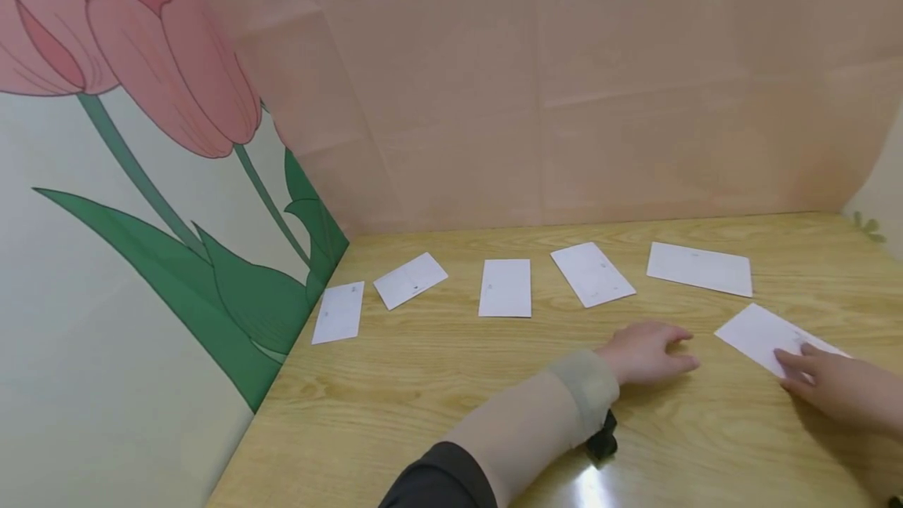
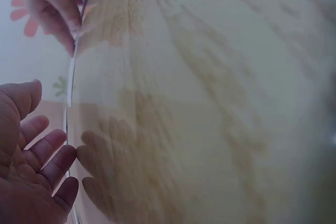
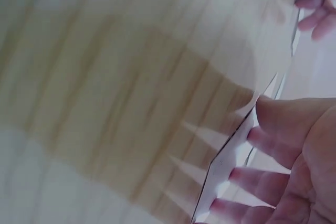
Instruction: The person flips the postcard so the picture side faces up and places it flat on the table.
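Note:
My right hand point(image 1: 839, 386) touches a white card point(image 1: 755, 335) at the right of the table. Its fingertips rest on the card's face, with the thumb at the near edge. In the right wrist view, the fingers point(image 3: 257, 184) are spread over the card point(image 3: 218, 174). My left hand point(image 1: 649, 353) is just left of that card, palm turned down and holding nothing. Its fingers point(image 2: 55, 166) look loosely bent in the left wrist view. Small faint marks show on the card; I cannot read them.
Several more white cards lie spread along the back of the wooden table point(image 1: 409, 414), among them a card point(image 1: 339, 313) at far left and a card point(image 1: 700, 267) at back right. A pink cloth point(image 1: 451, 100) hangs behind. A tulip-painted wall point(image 1: 141, 351) borders the left.

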`<control>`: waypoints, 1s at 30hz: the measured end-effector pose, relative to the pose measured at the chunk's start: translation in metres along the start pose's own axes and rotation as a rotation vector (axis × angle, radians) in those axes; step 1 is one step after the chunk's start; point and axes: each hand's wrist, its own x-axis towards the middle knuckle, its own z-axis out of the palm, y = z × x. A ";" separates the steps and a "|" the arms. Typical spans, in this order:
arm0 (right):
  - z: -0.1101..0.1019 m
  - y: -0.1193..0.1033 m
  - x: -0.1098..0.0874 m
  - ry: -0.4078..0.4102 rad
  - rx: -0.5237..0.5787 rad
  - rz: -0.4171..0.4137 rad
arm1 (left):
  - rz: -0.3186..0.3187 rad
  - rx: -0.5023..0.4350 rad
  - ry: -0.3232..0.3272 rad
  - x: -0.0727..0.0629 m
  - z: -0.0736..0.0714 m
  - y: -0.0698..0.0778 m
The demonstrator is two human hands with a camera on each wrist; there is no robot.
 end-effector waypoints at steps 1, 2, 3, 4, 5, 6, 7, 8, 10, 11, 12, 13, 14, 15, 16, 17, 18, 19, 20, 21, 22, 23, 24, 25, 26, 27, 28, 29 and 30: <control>-0.001 -0.004 0.001 0.004 0.016 -0.012 | 0.005 0.014 0.000 0.000 0.000 0.000; 0.000 -0.007 0.002 0.015 0.024 -0.029 | 0.013 0.032 0.001 0.000 0.001 0.000; 0.000 -0.011 0.003 0.020 0.030 -0.041 | 0.021 0.051 0.003 0.000 0.001 -0.001; 0.000 -0.014 0.005 0.023 0.035 -0.054 | 0.030 0.067 0.006 0.000 0.002 -0.002; 0.001 -0.016 0.006 0.028 0.038 -0.066 | 0.038 0.082 0.008 -0.001 0.002 -0.002; 0.002 -0.019 0.007 0.042 0.037 -0.084 | 0.046 0.096 0.009 -0.001 0.003 -0.003; 0.003 -0.022 0.009 0.044 0.042 -0.093 | 0.054 0.107 0.012 -0.001 0.003 -0.004; 0.004 -0.025 0.009 0.048 0.043 -0.108 | 0.060 0.118 0.013 -0.001 0.003 -0.005; 0.005 -0.031 0.011 0.065 0.057 -0.145 | 0.074 0.146 0.007 -0.002 0.002 -0.006; 0.006 -0.033 0.012 0.074 0.064 -0.164 | 0.081 0.165 -0.001 -0.002 0.001 -0.007; 0.006 -0.036 0.014 0.081 0.071 -0.182 | 0.089 0.189 -0.010 -0.003 0.000 -0.007; 0.006 -0.040 0.015 0.079 0.077 -0.195 | 0.098 0.212 -0.023 -0.004 -0.001 -0.008; 0.006 -0.043 0.017 0.082 0.081 -0.210 | 0.108 0.244 -0.039 -0.005 -0.002 -0.010; 0.006 -0.047 0.019 0.074 0.087 -0.218 | 0.118 0.279 -0.056 -0.006 -0.003 -0.011; 0.005 -0.050 0.021 0.068 0.091 -0.224 | 0.124 0.317 -0.075 -0.007 -0.005 -0.012; 0.005 -0.055 0.023 0.049 0.098 -0.224 | 0.128 0.356 -0.095 -0.008 -0.006 -0.014; 0.004 -0.059 0.025 0.037 0.104 -0.228 | 0.130 0.391 -0.112 -0.009 -0.007 -0.016; 0.003 -0.063 0.027 0.024 0.113 -0.231 | 0.131 0.423 -0.128 -0.011 -0.007 -0.018; 0.002 -0.068 0.029 0.010 0.124 -0.234 | 0.128 0.452 -0.144 -0.012 -0.008 -0.020; 0.002 -0.072 0.031 0.003 0.135 -0.239 | 0.126 0.478 -0.158 -0.013 -0.009 -0.023; 0.002 -0.077 0.033 -0.001 0.141 -0.250 | 0.122 0.500 -0.171 -0.015 -0.010 -0.026; 0.001 -0.081 0.035 -0.010 0.151 -0.256 | 0.119 0.510 -0.179 -0.016 -0.012 -0.030; 0.001 -0.085 0.037 -0.013 0.157 -0.265 | 0.114 0.511 -0.188 -0.018 -0.013 -0.034; 0.000 -0.089 0.038 -0.015 0.160 -0.273 | 0.113 0.512 -0.195 -0.019 -0.014 -0.038; 0.000 -0.093 0.040 -0.019 0.163 -0.280 | 0.112 0.507 -0.203 -0.021 -0.015 -0.042; -0.001 -0.097 0.042 -0.026 0.164 -0.285 | 0.111 0.499 -0.210 -0.023 -0.016 -0.046; -0.002 -0.100 0.043 -0.032 0.164 -0.290 | 0.113 0.493 -0.216 -0.025 -0.018 -0.050; -0.002 -0.104 0.044 -0.036 0.170 -0.292 | 0.118 0.491 -0.218 -0.027 -0.019 -0.054; -0.003 -0.107 0.046 -0.041 0.171 -0.295 | 0.121 0.481 -0.221 -0.029 -0.020 -0.057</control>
